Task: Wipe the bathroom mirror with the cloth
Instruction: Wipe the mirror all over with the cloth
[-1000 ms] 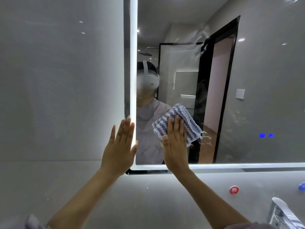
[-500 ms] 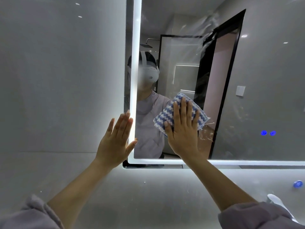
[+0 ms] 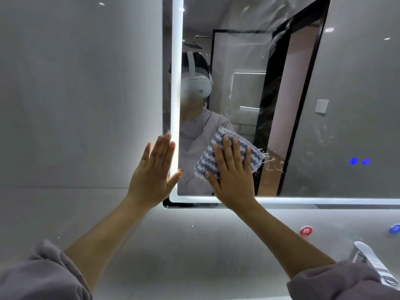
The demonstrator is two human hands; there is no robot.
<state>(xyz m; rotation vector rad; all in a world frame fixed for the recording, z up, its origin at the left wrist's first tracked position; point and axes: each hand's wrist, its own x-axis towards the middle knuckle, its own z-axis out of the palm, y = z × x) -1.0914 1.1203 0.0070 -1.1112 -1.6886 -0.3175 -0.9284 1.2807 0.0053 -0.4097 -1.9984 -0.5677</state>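
Partway: your right hand [image 3: 232,169] flat, pressing cloth [image 3: 229,155] low on mirror [image 3: 346,94]; smears remain above; left hand [image 3: 154,169] open.

I count two hands: the left hand [image 3: 151,178] at about seven o'clock from centre, the right hand [image 3: 232,180] at about five o'clock. I see one cloth [image 3: 207,161], blue and white, and one mirror [image 3: 346,94] filling the twelve-to-three o'clock side. On its glass I count two blue lights [image 3: 359,161] at three o'clock. Lower, toward four o'clock, I count one red sticker [image 3: 305,231], one blue sticker [image 3: 394,228] and one faucet [image 3: 372,259]. Two sleeves show at the bottom corners.
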